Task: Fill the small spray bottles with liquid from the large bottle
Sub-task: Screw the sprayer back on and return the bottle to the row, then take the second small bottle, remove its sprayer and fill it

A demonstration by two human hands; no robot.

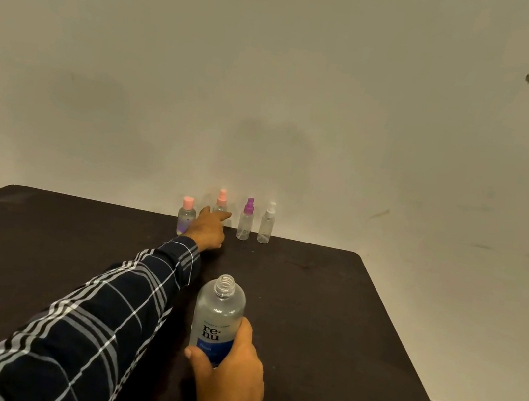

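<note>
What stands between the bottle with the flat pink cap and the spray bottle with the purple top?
The pink-topped spray bottle stands there, its body partly hidden by the left hand; the head view shows it.

Navy-white plaid sleeve (81, 320), dark brown table (358, 319), blue-labelled large bottle (216, 317).
</note>
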